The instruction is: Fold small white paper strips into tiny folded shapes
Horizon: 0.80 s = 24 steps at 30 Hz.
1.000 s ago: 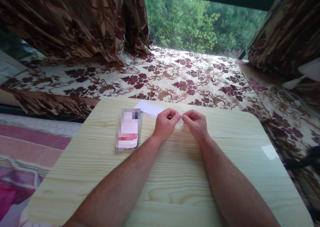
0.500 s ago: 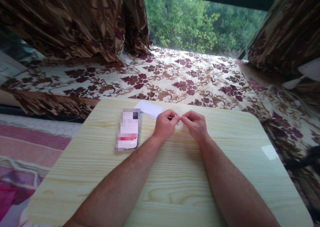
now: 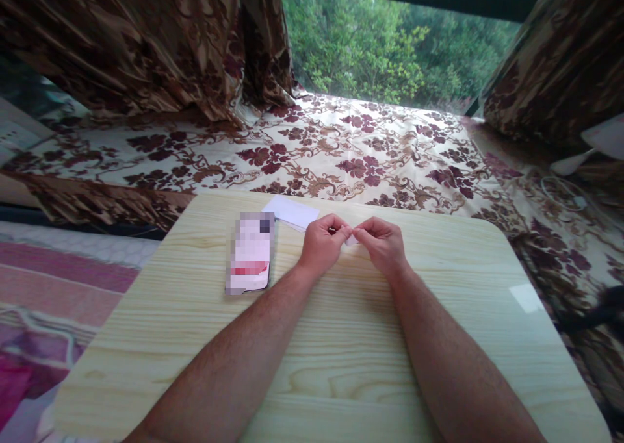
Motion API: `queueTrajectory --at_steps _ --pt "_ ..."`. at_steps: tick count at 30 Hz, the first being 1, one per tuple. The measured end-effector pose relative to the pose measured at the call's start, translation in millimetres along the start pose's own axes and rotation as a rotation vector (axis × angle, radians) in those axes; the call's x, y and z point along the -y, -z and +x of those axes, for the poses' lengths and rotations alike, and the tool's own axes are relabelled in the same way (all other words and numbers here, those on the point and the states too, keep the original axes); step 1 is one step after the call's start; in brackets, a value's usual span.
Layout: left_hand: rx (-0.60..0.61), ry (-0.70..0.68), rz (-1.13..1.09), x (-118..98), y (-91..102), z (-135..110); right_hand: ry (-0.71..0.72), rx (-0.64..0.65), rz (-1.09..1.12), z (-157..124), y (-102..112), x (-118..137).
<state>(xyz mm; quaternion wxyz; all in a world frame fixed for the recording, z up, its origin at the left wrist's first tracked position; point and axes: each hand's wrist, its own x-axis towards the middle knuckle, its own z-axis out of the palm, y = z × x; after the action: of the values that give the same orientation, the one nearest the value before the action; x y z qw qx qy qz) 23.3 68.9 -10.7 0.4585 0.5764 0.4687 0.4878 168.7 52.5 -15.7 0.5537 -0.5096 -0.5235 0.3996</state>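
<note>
My left hand (image 3: 322,243) and my right hand (image 3: 384,243) meet at the far middle of a light wooden table (image 3: 341,339). Both are closed in a pinch on a small white piece of paper (image 3: 350,239), most of it hidden between the fingertips. A white sheet of paper (image 3: 290,212) lies flat just behind my left hand. A phone (image 3: 250,253) lies flat to the left of my left hand.
A floral cloth (image 3: 312,144) covers the ledge beyond the table, with brown floral curtains (image 3: 136,40) at both sides of a window showing green trees. A white cable (image 3: 560,189) lies at the right. Pink striped bedding (image 3: 43,300) is at the left.
The fingertips have shifted slightly on the small paper; both hands stay in the same place.
</note>
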Motion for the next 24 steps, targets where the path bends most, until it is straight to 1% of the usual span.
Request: queueTrajectory --at_steps 12,20,24 --pt "-0.019 0.001 0.016 1.1 -1.0 -0.1 0.003 0.003 0.041 0.0 -1.8 -1.0" --pt "-0.035 -0.005 0.020 -0.7 -1.2 -0.4 0.000 0.004 -0.008 -1.0 -0.8 2.0" --pt "-0.039 0.023 -0.003 -2.0 -1.1 0.5 -0.006 -0.001 0.015 -1.1 -1.4 3.7"
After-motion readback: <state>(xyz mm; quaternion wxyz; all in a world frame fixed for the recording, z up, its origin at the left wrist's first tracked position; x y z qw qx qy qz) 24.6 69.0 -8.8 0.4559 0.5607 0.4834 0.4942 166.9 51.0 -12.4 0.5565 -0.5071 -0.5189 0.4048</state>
